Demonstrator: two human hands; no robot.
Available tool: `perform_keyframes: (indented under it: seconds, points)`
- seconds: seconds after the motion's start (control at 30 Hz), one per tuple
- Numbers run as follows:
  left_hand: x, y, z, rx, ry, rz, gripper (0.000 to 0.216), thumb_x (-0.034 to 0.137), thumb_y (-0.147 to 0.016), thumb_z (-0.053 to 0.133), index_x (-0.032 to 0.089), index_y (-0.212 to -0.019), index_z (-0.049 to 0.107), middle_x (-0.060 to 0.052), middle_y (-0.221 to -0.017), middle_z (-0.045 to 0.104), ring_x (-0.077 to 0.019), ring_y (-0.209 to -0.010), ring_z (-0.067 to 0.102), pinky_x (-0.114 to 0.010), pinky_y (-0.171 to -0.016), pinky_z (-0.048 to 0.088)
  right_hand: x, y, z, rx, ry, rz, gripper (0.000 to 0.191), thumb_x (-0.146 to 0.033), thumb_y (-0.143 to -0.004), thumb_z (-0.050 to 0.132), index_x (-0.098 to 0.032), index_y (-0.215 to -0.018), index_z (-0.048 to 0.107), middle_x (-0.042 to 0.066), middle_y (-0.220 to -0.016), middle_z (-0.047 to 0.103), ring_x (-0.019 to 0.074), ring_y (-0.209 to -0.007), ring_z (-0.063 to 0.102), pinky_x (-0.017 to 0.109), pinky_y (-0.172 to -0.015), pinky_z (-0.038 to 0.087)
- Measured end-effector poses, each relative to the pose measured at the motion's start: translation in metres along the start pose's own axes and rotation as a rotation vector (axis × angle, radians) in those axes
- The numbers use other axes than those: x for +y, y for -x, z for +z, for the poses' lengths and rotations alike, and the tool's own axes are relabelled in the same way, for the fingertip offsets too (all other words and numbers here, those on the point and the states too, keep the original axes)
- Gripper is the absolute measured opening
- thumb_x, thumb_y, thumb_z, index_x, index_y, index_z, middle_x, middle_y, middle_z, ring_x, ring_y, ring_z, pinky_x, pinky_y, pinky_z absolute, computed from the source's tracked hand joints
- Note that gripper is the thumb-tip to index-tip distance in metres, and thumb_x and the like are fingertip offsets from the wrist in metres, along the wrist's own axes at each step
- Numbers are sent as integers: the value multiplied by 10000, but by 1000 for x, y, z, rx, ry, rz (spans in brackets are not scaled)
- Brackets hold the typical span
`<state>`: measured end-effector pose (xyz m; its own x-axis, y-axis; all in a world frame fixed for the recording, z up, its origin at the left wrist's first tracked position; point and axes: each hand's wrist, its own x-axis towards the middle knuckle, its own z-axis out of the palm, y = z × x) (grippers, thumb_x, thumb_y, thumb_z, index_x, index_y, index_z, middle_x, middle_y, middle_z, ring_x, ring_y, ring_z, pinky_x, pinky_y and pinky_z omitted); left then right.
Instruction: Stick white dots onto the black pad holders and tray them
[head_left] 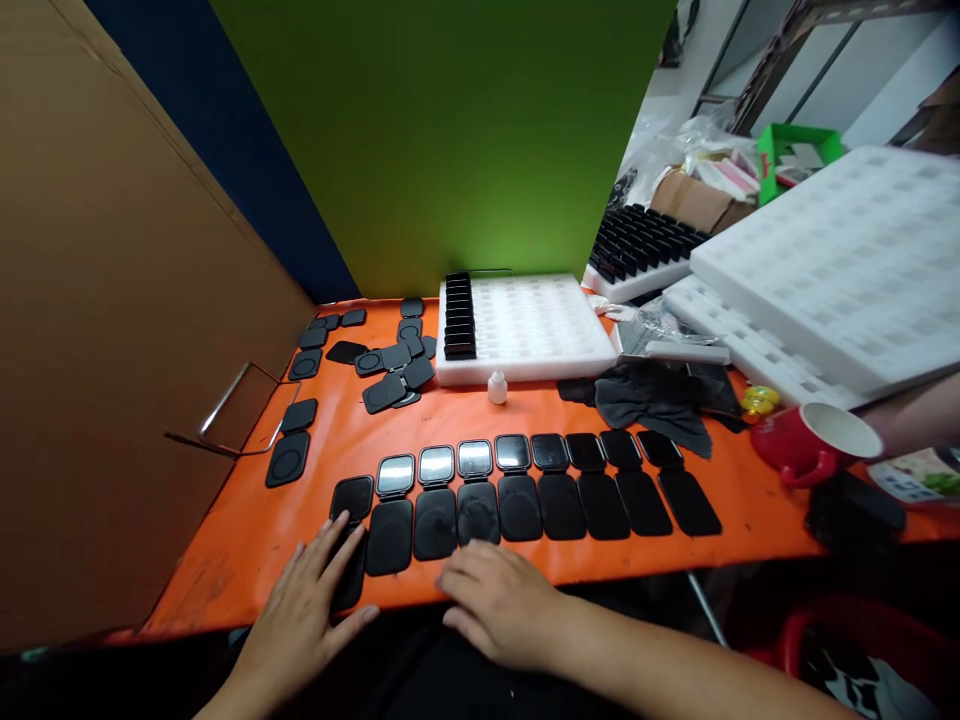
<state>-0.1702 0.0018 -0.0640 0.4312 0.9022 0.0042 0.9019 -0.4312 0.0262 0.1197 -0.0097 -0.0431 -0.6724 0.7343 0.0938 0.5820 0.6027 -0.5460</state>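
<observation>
A row of several open black compact cases [525, 488] lies along the front of the orange table [480, 410]; some show mirrors in their upper halves. My left hand [304, 605] rests flat with fingers spread on the leftmost case [351, 530]. My right hand [495, 598] sits at the table's front edge just below the middle cases, fingers curled loosely, nothing visible in them.
Loose black lids [390, 365] are scattered at the back left. A white foam tray [525, 325] holds a column of black cases, with a small white bottle [497, 387] before it. A black cloth [652, 395], red mug [814, 440] and stacked foam trays [832, 270] stand right. Cardboard wall [112, 330] left.
</observation>
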Motion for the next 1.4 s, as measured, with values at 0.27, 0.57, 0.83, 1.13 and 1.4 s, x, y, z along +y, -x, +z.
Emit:
perform_keyframes:
  seconds: [0.27, 0.57, 0.83, 1.13, 1.4]
  points:
    - [2, 0, 2, 13, -51, -7, 750, 548, -748, 470, 272, -1380, 178, -75, -1458, 197, -295, -1268, 308, -496, -1005, 279, 20, -5, 17, -12, 135, 94, 598, -400, -880, 367, -96, -1375, 224, 119, -1447, 156, 236, -1330, 109, 407, -1090, 127]
    - [3, 0, 4, 35, -23, -26, 747, 544, -734, 491, 274, -1372, 211, -73, -1450, 224, -300, -1257, 328, -501, -997, 285, -3, -8, 1, -66, -5, -105, 458, -367, -890, 345, -202, -1317, 351, 28, -1357, 400, 153, -1256, 321, 292, -1057, 240]
    - [5, 0, 1, 7, -18, -37, 742, 551, -743, 474, 283, -1375, 191, -79, -1450, 224, -294, -1263, 319, -497, -1007, 268, 2, -9, 23, -44, 131, -121, 485, -355, -910, 317, -112, -1329, 329, 98, -1406, 293, 198, -1308, 212, 393, -1077, 187]
    - [7, 1, -1, -2, -3, -40, 743, 558, -748, 462, 280, -1378, 183, -82, -1453, 214, -294, -1275, 296, -500, -1011, 258, 2, -6, 22, -18, 130, -186, 558, -390, -839, 465, -156, -1328, 331, 93, -1416, 277, 233, -1309, 204, 432, -1065, 197]
    - [6, 2, -6, -24, 33, -43, 706, 525, -770, 460, 297, -1375, 176, -81, -1461, 181, -304, -1296, 246, -543, -1008, 228, 3, -14, 13, 181, 71, -225, 395, -160, -877, 357, -220, -1258, 441, 40, -1290, 482, 187, -1228, 376, 397, -1026, 299]
